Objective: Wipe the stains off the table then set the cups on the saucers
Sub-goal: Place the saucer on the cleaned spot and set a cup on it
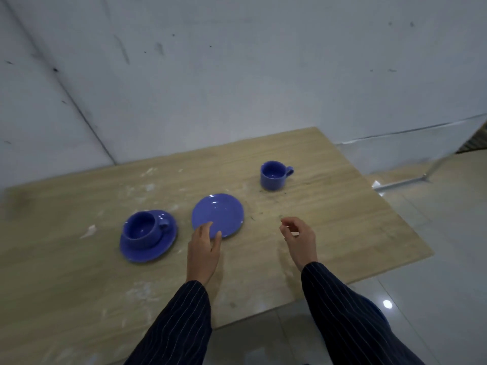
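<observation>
Blue cups and saucers on a stained wooden table (329,227)

One ribbed cup (143,229) sits on its saucer (158,250) near the left edge; the bare saucer (221,212) lies mid-table, the left hand (204,248) seemingly touching its rim with relaxed fingers. The second cup (274,175) stands toward the far right corner. The right hand (300,238) hovers loosely curled, holding nothing.

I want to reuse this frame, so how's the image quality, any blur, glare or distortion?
Head view: dim, bluish light, soft overall; the left cup on its saucer is motion-smeared; wide-angle bending curves the table edges; a bright glare spot sits on the floor tile at lower right; both hands cast only faint shadows.
</observation>
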